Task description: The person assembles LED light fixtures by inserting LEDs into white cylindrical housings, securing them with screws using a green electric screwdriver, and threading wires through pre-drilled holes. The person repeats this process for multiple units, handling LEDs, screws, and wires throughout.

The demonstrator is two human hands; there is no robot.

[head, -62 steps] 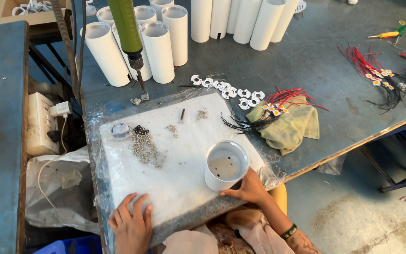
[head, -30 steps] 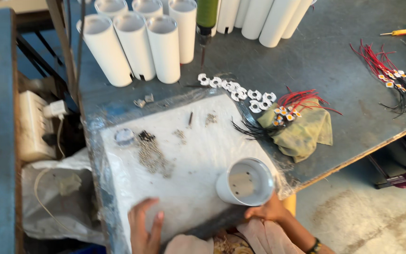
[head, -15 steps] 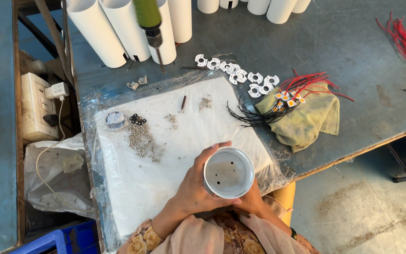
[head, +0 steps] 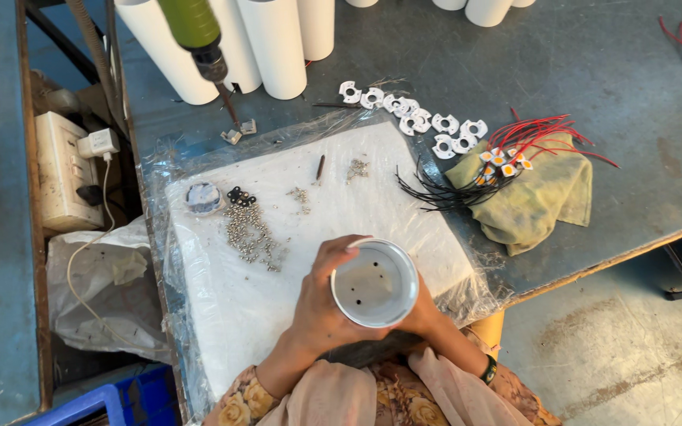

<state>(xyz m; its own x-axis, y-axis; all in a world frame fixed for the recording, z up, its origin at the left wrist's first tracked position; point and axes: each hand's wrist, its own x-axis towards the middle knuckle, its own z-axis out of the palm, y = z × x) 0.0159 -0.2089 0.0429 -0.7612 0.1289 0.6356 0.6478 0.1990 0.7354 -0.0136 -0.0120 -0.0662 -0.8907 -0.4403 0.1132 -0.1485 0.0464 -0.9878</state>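
Holding a white cylindrical housing between both hands, I have it raised at the near edge of the white foam pad, open end up, small holes visible in its floor. My left hand is wrapped around its side, fingers clamped on the wall; my right hand is mostly hidden under and behind it, pressed against the far side, so both grips are closed on the housing. I judge this an inspecting or orienting step before fastening; any following move would call for lining up those holes with a part and a screw. On the pad, left of the housing, lies a scatter of small screws. Beyond the pad hang a green-handled powered screwdriver, white tubes and white ring brackets. No labels are legible; a white power strip sits left of the pad.
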